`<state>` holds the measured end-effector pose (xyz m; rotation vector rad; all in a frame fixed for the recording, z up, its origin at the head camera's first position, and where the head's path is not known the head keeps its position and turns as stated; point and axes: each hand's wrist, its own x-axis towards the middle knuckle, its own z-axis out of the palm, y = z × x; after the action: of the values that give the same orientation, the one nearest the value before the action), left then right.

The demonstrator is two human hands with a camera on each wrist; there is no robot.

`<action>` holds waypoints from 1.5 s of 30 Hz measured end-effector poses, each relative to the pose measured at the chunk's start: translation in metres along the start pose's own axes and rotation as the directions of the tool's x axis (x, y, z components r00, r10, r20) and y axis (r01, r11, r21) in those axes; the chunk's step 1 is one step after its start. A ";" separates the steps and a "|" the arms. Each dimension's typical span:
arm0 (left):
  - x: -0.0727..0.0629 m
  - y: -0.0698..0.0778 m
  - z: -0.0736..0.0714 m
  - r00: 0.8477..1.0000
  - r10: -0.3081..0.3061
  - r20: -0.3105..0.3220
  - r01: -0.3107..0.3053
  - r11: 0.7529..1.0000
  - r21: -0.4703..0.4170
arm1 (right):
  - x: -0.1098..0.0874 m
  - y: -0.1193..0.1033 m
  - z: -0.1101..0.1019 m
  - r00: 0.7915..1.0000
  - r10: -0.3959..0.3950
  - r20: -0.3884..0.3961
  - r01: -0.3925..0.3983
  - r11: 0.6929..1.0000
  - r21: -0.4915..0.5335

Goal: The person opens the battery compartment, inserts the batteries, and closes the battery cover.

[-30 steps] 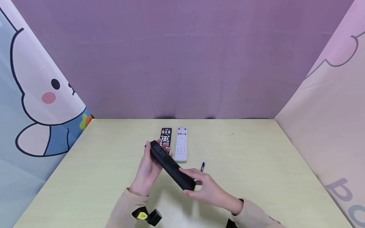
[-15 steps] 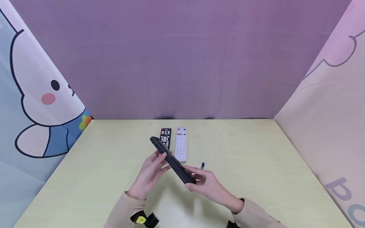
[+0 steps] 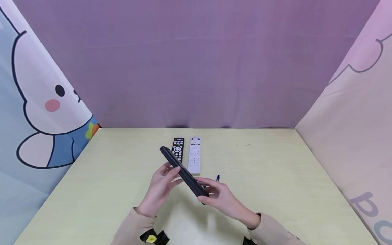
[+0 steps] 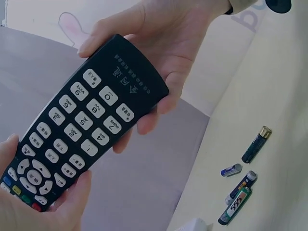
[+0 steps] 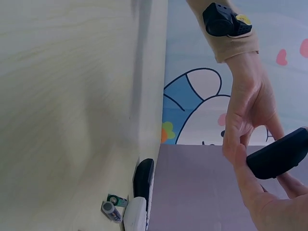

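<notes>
Both hands hold a black remote control (image 3: 184, 172) in the air above the table, tilted nearly edge-on in the head view. My left hand (image 3: 162, 185) grips it near the middle, thumb along its near side. My right hand (image 3: 223, 200) pinches the near right end between thumb and fingers. In the left wrist view the remote's button face (image 4: 79, 120) shows white number keys and a round pad, with left fingers (image 4: 79, 195) along its edge. From the right wrist view only the remote's dark end (image 5: 279, 156) shows.
On the table (image 3: 269, 177) lie a second black remote (image 3: 178, 148) and a white remote (image 3: 194, 156), side by side behind the hands. Several batteries, one green (image 4: 235, 206), lie nearby. A purple backdrop (image 3: 196, 64) stands behind.
The remote has been rolled from showing its back to nearly edge-on. My left hand has shifted from the far end towards the middle; the right hand keeps its hold on the near end.
</notes>
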<state>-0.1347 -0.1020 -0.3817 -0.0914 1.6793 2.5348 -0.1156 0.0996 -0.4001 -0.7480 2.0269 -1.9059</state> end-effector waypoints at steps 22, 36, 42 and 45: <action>0.011 0.025 -0.019 0.993 0.015 -0.119 0.022 0.951 0.307 | -0.005 -0.004 -0.023 0.993 -0.093 0.075 0.115 0.913 -0.392; 0.032 0.045 -0.061 0.986 0.051 -0.158 0.071 0.734 0.676 | -0.020 0.006 -0.062 0.997 -0.079 0.024 0.078 0.796 -0.601; 0.046 0.057 -0.082 0.991 0.077 -0.112 0.046 0.582 0.812 | -0.024 0.007 -0.071 0.999 -0.042 0.002 0.033 0.747 -0.664; 0.053 0.061 -0.090 0.992 0.091 -0.087 0.028 0.516 0.856 | -0.026 0.008 -0.074 0.999 -0.032 -0.006 0.019 0.727 -0.686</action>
<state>-0.1947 -0.2064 -0.3663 -0.1311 2.7838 1.4081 -0.1341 0.1758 -0.4042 -0.9085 2.7706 -1.1119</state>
